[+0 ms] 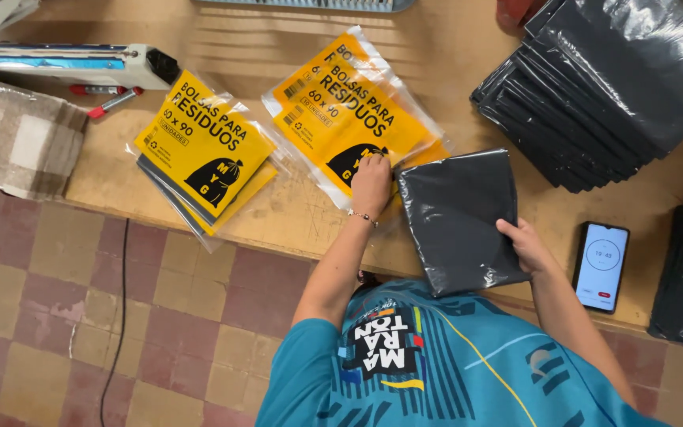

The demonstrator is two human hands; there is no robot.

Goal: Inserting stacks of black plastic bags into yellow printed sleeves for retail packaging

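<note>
Small packing workshop — heat sealer (73, 67), stacked black bags (602, 87), wooden bench (468, 47), tile floor (81, 316).

Under the left hand (371, 183) lies a yellow, black-printed clear packet (353, 111), the right hand (525, 243) grips glossy black folded bags (458, 215), beyond them a black stack (602, 79), below red-and-tan checkered tiles (81, 316).

Bright even light, plastic glare, perhaps slight softness
</note>
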